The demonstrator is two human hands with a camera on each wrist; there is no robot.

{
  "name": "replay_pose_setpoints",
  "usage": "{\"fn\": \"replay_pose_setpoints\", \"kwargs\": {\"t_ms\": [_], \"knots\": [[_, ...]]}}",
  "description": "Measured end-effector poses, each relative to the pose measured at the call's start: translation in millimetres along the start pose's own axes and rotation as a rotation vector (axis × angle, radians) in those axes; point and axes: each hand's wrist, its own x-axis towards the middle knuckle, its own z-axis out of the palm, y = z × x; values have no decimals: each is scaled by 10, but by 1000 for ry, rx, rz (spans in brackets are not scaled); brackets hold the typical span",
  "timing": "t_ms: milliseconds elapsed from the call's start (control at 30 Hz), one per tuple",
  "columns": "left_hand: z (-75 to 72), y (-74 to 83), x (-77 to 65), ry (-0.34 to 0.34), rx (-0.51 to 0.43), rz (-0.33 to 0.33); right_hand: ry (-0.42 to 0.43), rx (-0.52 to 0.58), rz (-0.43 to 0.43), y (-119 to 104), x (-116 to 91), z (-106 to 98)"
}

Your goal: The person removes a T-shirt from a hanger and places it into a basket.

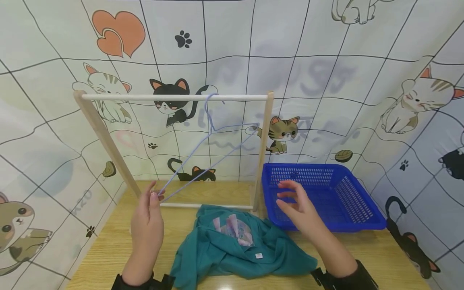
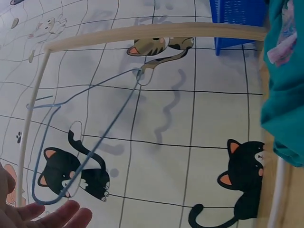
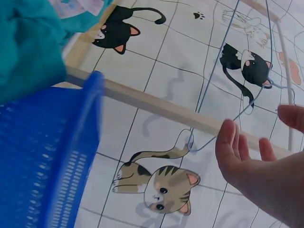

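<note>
A thin blue wire hanger (image 1: 235,127) hangs tilted by its hook from the top rod of a small rack (image 1: 145,97). Its lower left corner lies at the fingers of my left hand (image 1: 146,225). In the left wrist view those fingers look extended, not curled round the wire, and whether they touch it is unclear. My right hand (image 1: 301,209) is raised over the near left part of the blue basket (image 1: 349,195), fingers loosely bent and holding nothing. Between the hands a crumpled teal garment (image 1: 232,257) with a pinkish print and a small white label lies on the table.
The rack has slanted wooden side posts (image 1: 266,137) and a low white rod (image 1: 188,206) just behind the garment. Beside its right post stands the basket, with perforated walls. A cat-patterned cloth (image 1: 311,80) rises behind and around the wooden table (image 1: 98,257).
</note>
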Motion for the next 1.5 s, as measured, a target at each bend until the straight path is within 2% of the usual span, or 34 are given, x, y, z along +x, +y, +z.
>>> {"fn": "replay_pose_setpoints", "kwargs": {"t_ms": [67, 100, 167, 200, 267, 367, 433, 533, 700, 767, 967, 1200, 1500], "knots": [[-15, -101, -47, -11, -12, -50, -53, -26, -56, 81, -154, -22], [-20, -153, -73, -38, -7, -80, -83, -33, -78, 126, -226, -26], [-20, -261, -130, -121, 20, -141, -150, -48, -106, 234, -361, -24], [-13, -317, -161, -183, 50, -170, -186, -52, -97, 292, -422, -17], [18, -429, -231, -315, 124, -204, -261, -63, -57, 406, -528, 0], [110, -579, -365, -512, 233, -200, -343, -101, 40, 562, -640, 24], [186, -665, -473, -599, 263, -186, -371, -146, 120, 640, -687, 35], [299, -770, -625, -686, 287, -168, -344, -269, 218, 740, -735, 66], [449, -870, -741, -723, 326, -111, -264, -463, 342, 923, -778, 156], [494, -886, -749, -734, 339, -96, -257, -492, 375, 990, -784, 193], [596, -913, -757, -758, 345, -114, -277, -509, 432, 1086, -773, 282], [692, -1004, -784, -734, 370, -81, -271, -552, 416, 1142, -718, 376], [780, -1052, -825, -726, 354, -88, -254, -506, 385, 1097, -645, 552]]}}
